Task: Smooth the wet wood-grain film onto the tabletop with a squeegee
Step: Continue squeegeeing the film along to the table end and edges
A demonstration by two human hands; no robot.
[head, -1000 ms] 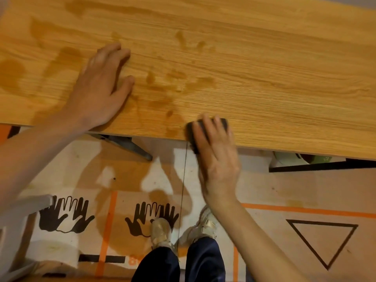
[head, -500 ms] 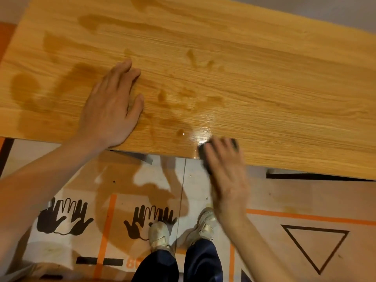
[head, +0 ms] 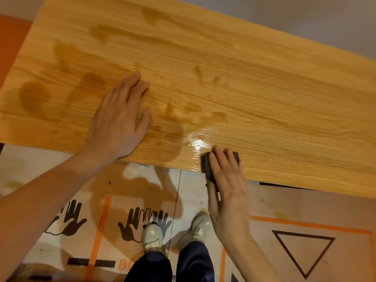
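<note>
The wood-grain film (head: 264, 98) covers the tabletop, with dark wet patches and hand-shaped marks across its left half and a shiny wet spot near the front edge. My left hand (head: 120, 121) lies flat on the film, fingers spread, holding nothing. My right hand (head: 225, 186) presses a dark grey squeegee (head: 208, 165) onto the film at the table's front edge, just right of the shiny spot. My fingers cover most of the squeegee.
The floor is covered with protective board (head: 305, 208) printed with black hands, orange lines and a triangle. My white shoes (head: 152, 237) and dark trousers stand close to the table's front edge. A grey wall lies beyond the table at the upper right.
The view has shifted so the table sits lower in frame. My right hand with the squeegee has slid slightly right along the front edge, leaving a shiny wet strip. The left hand stays flat.
</note>
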